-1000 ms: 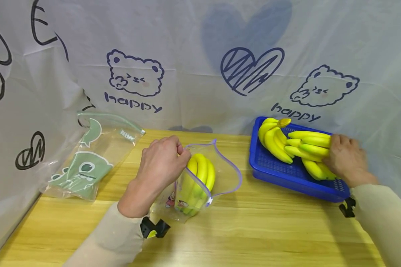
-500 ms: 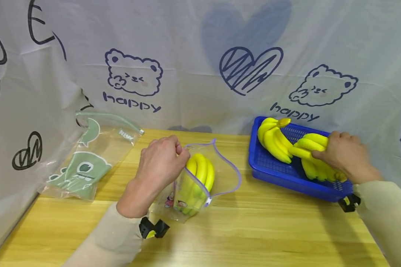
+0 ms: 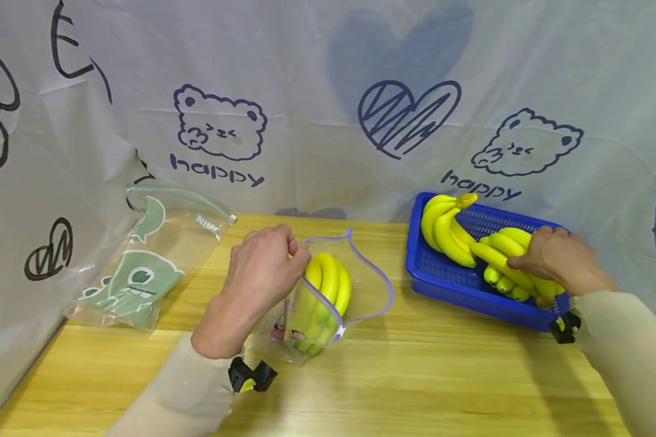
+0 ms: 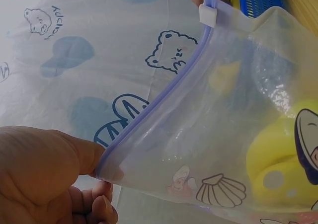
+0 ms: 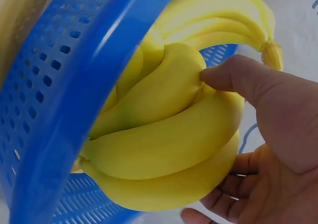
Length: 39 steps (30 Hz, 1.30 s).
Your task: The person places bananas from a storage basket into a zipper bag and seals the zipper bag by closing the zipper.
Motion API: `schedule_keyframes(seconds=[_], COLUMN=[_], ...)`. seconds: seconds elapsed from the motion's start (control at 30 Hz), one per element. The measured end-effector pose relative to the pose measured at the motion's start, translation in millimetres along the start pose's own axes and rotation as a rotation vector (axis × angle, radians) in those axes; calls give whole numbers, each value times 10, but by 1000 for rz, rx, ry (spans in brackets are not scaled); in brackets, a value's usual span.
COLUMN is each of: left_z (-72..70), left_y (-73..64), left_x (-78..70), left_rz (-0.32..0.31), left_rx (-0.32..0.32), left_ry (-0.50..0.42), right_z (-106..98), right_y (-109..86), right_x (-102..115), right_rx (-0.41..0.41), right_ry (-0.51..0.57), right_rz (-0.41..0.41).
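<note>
In the head view my left hand [image 3: 262, 273] pinches the upper edge of a clear zip bag [image 3: 369, 294] with a purple seal. The left wrist view shows thumb and fingers on one end of that seal [image 4: 154, 105]. The bag's mouth gapes, and a bunch of bananas [image 3: 330, 282] is inside. My right hand [image 3: 560, 258] grips another banana bunch [image 5: 164, 139] in the blue basket [image 3: 464, 305]. In the right wrist view its thumb lies on one banana's end and the fingers curl at the far side. Further banana tips [image 3: 505, 284] show beneath this bunch.
A separate banana bunch [image 3: 448, 233] lies at the basket's left end, its stem pointing up. At the table's left a clear zip bag with a green dinosaur print [image 3: 136, 276] leans near the wall cloth [image 3: 317, 164]. The wooden table [image 3: 388, 388] reaches toward me.
My right hand has shifted the bananas in the basket, tilting the gripped bunch lower and exposing banana tips beneath it. The left hand and its bag have stayed in place.
</note>
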<state>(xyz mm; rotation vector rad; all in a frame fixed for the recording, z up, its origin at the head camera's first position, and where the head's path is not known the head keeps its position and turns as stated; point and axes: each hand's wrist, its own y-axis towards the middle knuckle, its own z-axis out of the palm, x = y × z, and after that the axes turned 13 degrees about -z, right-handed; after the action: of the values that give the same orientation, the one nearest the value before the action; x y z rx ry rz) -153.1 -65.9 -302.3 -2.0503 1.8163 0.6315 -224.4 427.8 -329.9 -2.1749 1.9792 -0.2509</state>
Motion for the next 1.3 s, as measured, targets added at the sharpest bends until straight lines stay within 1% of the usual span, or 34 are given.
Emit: schedule_keyframes(seconds=[0.1, 0.17, 0.23, 0.33, 0.43, 0.63, 0.83, 0.9, 1.0, 1.2, 1.3], left_z=[-6, -11, -16, -25, -29, -24, -18, -19, -19, -22, -26], left_y=[0, -1, 0, 2, 8, 10, 16, 17, 15, 14, 13], left_x=[7, 16, 30, 57, 80, 90, 81, 73, 68, 44, 38], left_rz=[-3, -1, 2, 4, -1, -5, -8, -9, -9, -14, -14], left_rx=[3, 3, 1, -8, -13, -2, 6, 7, 3, -7, -19], left_ry=[3, 6, 10, 17, 19, 12, 10, 9, 10, 21, 33], right_z=[11, 7, -14, -83, -180, -342, -434, -489, -576, -716, -773], right_y=[31, 19, -14, -95, -173, -339, -503, -551, -625, -789, -881], right_x=[5, 16, 46, 124, 241, 473, 636, 720, 908, 1413, 1657], right_rx=[2, -17, -57, -127, -174, -220, -262, -256, -250, -225, -206], right_ry=[5, -2, -14, -44, -79, -133, -150, -131, -72, 107, 180], right_rz=[0, 6, 12, -5, -34, -1, -37, -57, -100, -148, -189])
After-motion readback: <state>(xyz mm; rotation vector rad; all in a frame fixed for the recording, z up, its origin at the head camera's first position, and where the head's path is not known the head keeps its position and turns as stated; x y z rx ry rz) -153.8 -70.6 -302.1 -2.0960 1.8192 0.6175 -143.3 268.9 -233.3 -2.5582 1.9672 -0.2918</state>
